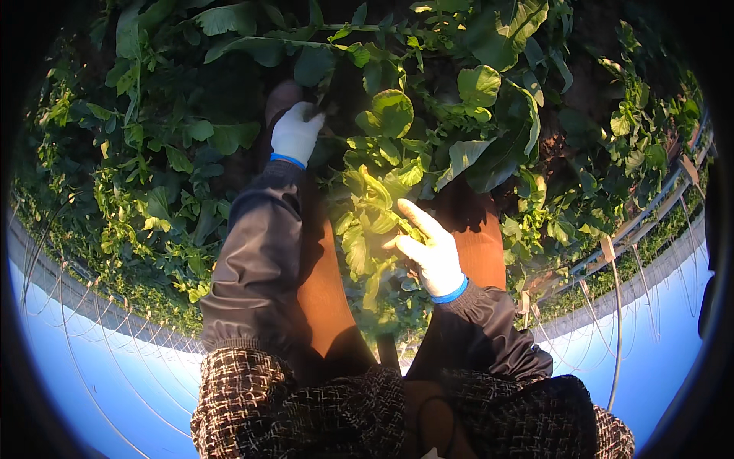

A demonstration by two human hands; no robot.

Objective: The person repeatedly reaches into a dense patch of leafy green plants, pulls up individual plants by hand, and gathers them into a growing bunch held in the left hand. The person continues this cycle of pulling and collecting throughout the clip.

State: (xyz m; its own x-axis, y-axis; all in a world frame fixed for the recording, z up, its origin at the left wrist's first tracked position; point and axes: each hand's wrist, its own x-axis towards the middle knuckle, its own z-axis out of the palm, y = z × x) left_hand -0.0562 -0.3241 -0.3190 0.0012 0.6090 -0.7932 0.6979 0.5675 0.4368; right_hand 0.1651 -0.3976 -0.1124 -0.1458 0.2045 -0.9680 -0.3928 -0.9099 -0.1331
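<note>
My left hand [297, 135], in a white glove with a blue cuff, reaches low among the plants beside my left shoe [282, 97]. Its fingertips are lost in shade, so whether they grip a stem cannot be made out. My right hand [433, 246], gloved the same way, is beside a sunlit yellow-green leafy plant [364, 224] between my legs. Its index finger points toward the leaves and the fingers are apart; no firm hold is visible. Broad green leaves [393, 113] stand just beyond that plant.
Dense leafy greens [166, 132] surround me, with large leaves [499, 149] over my right foot area. Thin hoop rods [616, 321] and pale rails [648, 212] run along the right. More wire hoops [97, 310] line the left edge. Dark soil shows between plants.
</note>
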